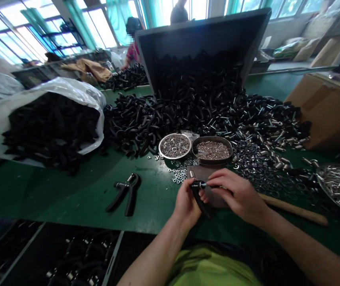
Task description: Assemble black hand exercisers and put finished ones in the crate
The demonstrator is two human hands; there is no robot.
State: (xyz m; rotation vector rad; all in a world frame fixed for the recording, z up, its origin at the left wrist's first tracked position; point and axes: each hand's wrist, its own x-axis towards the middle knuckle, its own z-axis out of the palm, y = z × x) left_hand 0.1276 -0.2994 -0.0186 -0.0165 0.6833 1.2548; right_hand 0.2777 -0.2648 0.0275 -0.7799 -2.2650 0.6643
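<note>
My left hand (186, 202) is closed around a black hand-grip handle (201, 202), held tilted above the front of the table. A silvery coil spring (191, 174) stands up beside the handle's top end. My right hand (238, 192) pinches a small metal pin (204, 184) with thumb and forefinger at the handle's end; most of the pin is hidden by the fingers. Under both hands lies a flat metal plate (199, 173). To the left, an assembled black hand gripper (125, 194) with its spring lies on the green table.
Behind my hands stand a round dish of washers (160, 153) and an oval tin of small metal parts (214, 161). Black handles spill from a grey bin (146, 47) and a white bag (100, 131). A wooden stick (297, 210), a cardboard box (327, 115) and loose rings lie right.
</note>
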